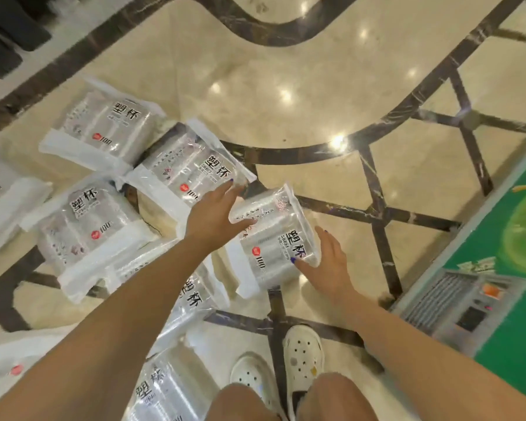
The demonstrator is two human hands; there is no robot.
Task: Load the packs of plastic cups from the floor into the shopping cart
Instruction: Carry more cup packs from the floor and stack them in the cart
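- Nearest in, two white perforated clogs (pixel 301 357) stand on the glossy cream marble floor (pixel 316 95), right on one of its dark inlaid bands.
- A clear plastic-wrapped pack of cups with black characters (pixel 155 390) lies by the left clog, and another clear pack (pixel 192 299) sits partly under the left forearm.
- Over at the floor's right edge, a grey slatted metal unit (pixel 462 305) stands beside a green printed floor mat (pixel 516 238).
- Now the action: the right hand (pixel 331 265), fingers fairly straight, presses flat against the right side of a clear pack of plastic cups with a red round label (pixel 274 238), thumb on its front face.
- The left hand (pixel 213 214) cups that same pack's upper left side, fingers loosely spread.
- The pack is tilted between both palms, just above the floor or touching it; cannot tell which.
- Further out, three more clear packs (pixel 192 168), (pixel 85 220), (pixel 104 123) lie flat towards the left.
- A sixth pack (pixel 0 202) pokes in at the left edge.
- Dark fixtures (pixel 9 31) fill the far left corner.
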